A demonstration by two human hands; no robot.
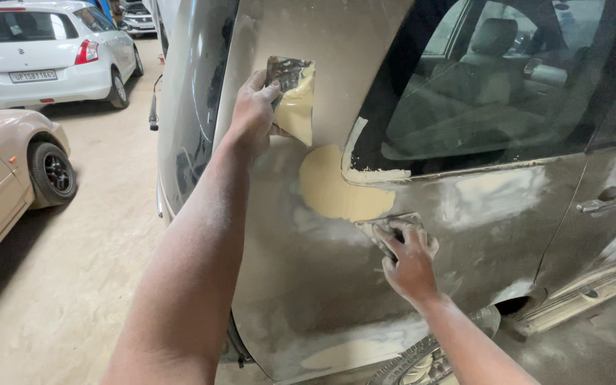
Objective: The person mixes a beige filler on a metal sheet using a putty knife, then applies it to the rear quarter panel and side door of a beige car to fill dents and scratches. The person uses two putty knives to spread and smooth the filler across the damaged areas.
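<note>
My left hand [254, 110] holds a flat metal plate [292, 96] loaded with yellowish body filler, raised against the grey rear quarter panel [301, 271] of a car. My right hand [409, 260] grips a small spreader blade [386, 227] pressed to the panel, just below a smooth patch of fresh filler [329, 189]. That patch sits under the rear corner of the side window [479, 85]. Paler sanded filler streaks run along the door [493, 196].
A white hatchback [44, 50] is parked at the far left, and a beige car [8, 171] stands nearer on the left. Concrete floor [87, 271] lies between them and the grey car. The rear tyre [422, 360] shows at the bottom.
</note>
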